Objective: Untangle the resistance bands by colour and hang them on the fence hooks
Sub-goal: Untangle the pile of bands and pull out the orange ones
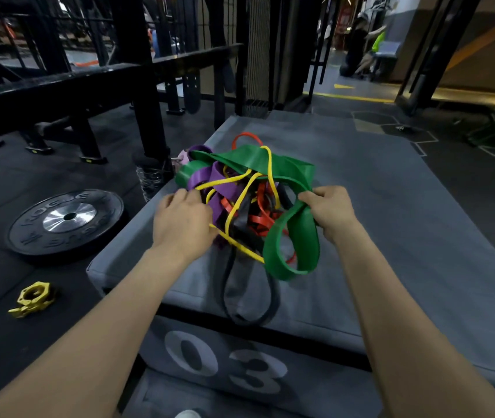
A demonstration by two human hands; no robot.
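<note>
A tangled heap of resistance bands lies on a grey padded box [391, 206]. A wide green band [285, 248] loops over the top and down the right side. A purple band [207, 182], a thin yellow band [240, 200], a red band [263, 221] and a black band [228, 285] are knotted through it. My right hand [329, 211] grips the green band at the heap's right side. My left hand [181, 218] holds the tangle at its left, fingers curled in among the purple and yellow bands. The black fence [258, 49] stands beyond the box; no hooks are clear.
A black weight plate [65, 224] lies on the floor left of the box, with a yellow barbell collar [33, 298] nearer me. A black steel rack [137, 86] rises at the back left. Two people [361, 46] are far off at the back right.
</note>
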